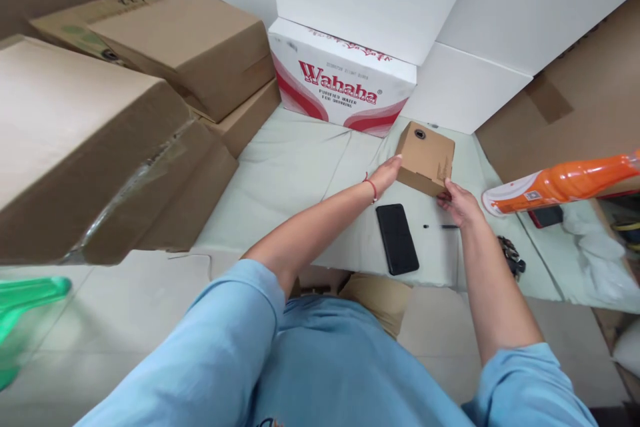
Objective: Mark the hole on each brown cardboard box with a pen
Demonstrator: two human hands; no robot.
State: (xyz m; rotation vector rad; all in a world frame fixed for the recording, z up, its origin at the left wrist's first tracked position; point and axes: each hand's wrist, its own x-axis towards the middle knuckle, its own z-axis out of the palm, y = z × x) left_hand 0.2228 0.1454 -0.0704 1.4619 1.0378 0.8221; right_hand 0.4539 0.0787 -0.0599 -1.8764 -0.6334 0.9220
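A small brown cardboard box (427, 153) with a dark round mark on its lid is on the pale cloth-covered table, just in front of the white carton. My left hand (387, 177), with a red string on the wrist, presses on the box's left side; its fingers are partly hidden. At the near right corner, my right hand (460, 203) pinches the box with the thumb up by its lid. Below the box lies a black smartphone (397, 239), screen up. A thin dark pen (449, 227) rests close to my right wrist, its tip end near a small black cap (426, 227).
Behind stands a white and red Wahaha carton (345, 77). Large brown cartons (190, 47) are stacked at the left. An orange bottle (560, 183) stands at the right, near a dark bunch of keys (511, 257). Something green (30, 300) shows at the lower left.
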